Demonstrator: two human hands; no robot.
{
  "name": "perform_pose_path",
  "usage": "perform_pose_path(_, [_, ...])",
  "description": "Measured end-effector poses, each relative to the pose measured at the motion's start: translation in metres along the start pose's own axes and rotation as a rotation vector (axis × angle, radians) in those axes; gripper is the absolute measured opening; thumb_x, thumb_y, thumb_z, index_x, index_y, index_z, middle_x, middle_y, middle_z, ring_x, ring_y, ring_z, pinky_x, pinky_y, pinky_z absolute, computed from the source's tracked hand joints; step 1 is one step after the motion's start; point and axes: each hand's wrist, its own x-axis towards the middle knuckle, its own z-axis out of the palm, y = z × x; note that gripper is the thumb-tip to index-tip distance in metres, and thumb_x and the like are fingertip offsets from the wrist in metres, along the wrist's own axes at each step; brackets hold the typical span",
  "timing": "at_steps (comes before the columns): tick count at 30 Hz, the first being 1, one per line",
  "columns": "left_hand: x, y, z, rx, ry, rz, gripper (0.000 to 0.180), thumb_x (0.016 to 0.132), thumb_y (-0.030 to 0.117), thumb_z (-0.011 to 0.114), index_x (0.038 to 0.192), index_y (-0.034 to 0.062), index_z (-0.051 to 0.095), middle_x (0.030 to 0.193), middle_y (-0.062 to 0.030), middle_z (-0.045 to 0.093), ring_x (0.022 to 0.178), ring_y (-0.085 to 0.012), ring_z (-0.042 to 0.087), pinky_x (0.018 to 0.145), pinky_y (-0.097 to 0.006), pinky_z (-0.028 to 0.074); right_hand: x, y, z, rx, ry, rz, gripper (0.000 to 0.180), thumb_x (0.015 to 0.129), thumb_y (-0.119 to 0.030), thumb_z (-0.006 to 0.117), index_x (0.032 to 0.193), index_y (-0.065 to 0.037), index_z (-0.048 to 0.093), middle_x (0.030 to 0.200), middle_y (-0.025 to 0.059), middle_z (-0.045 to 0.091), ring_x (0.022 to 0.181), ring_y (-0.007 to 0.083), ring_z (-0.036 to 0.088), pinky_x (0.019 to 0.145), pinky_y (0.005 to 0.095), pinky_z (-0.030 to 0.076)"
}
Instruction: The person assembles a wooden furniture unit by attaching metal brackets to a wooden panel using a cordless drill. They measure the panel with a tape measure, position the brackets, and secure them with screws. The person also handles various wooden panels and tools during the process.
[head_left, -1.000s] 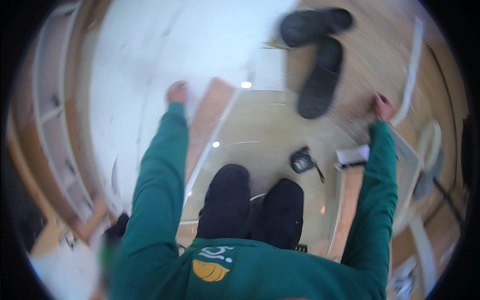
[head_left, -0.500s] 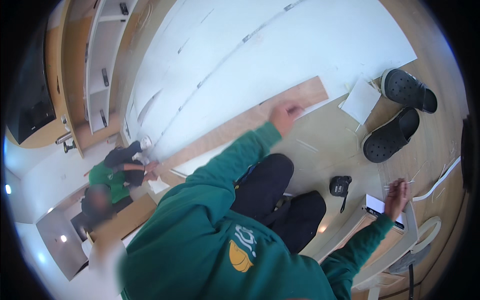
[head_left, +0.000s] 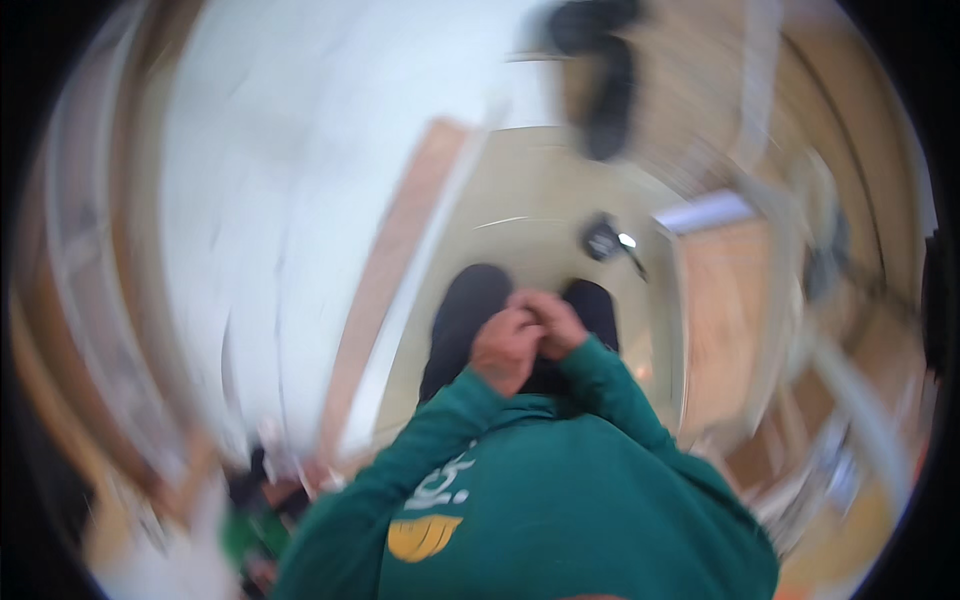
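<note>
L. hand (head_left: pixel 505 352) & R. hand (head_left: pixel 556 322), prev. wide apart, now touching over blk. trousers (head_left: pixel 460 325), tape measure (head_left: pixel 600 239) nearby; fingers bent, whether pinching anything can't tell (motion blur).

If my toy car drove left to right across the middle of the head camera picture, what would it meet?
Pale shelf unit, big white board, reddish-brown strip, left hand, right hand, small black gadget with a strap, wood-coloured panel.
</note>
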Motion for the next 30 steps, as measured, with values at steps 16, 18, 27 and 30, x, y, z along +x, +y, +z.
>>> perform_pose_path(16, [-0.064, -0.017, -0.003, -0.178, -0.453, 0.008, 0.019, 0.089, 0.011, 0.063, 0.103, -0.0026, 0.065, 0.092, -0.0088, 0.066, 0.083, -0.0156, 0.062, 0.074, -0.027, 0.051, -0.228, 0.185, -0.122, 0.862, 0.259, -0.860, 0.018, 0.093, -0.019, 0.050, 0.084, -0.005, 0.056, 0.075, 0.0064, 0.059, 0.068, 0.0182, 0.062, 0.061, 0.0355, 0.056])
perform_pose_path(18, [-0.074, -0.061, 0.003, -0.055, -0.407, 0.047, 0.021, 0.089, 0.012, 0.063, 0.104, -0.0034, 0.064, 0.094, -0.0112, 0.067, 0.084, -0.0181, 0.063, 0.076, -0.029, 0.051, -0.286, 0.217, -0.138, 0.734, 0.401, -1.007, 0.017, 0.093, -0.021, 0.054, 0.086, -0.006, 0.057, 0.076, 0.0057, 0.059, 0.068, 0.0166, 0.061, 0.059, 0.0317, 0.054])
perform_pose_path(27, [-0.070, -0.051, 0.036, 0.413, -0.469, 0.348, 0.024, 0.085, 0.014, 0.064, 0.101, -0.0038, 0.065, 0.095, -0.0154, 0.067, 0.087, -0.0257, 0.063, 0.081, -0.035, 0.050, -0.458, 0.446, -0.275, 0.520, 1.600, -1.051, 0.021, 0.086, -0.017, 0.060, 0.094, 0.002, 0.062, 0.076, 0.0073, 0.061, 0.067, 0.0148, 0.063, 0.054, 0.0288, 0.053])
perform_pose_path(30, [-0.062, -0.028, 0.065, 0.346, -0.560, 0.272, 0.025, 0.084, 0.013, 0.065, 0.101, -0.0053, 0.064, 0.094, -0.0172, 0.067, 0.086, -0.0254, 0.064, 0.079, -0.035, 0.051, -0.474, 0.550, -0.359, 0.545, 1.923, -0.590, 0.022, 0.082, -0.012, 0.060, 0.098, 0.001, 0.064, 0.078, 0.0112, 0.067, 0.068, 0.0183, 0.067, 0.061, 0.0313, 0.055])
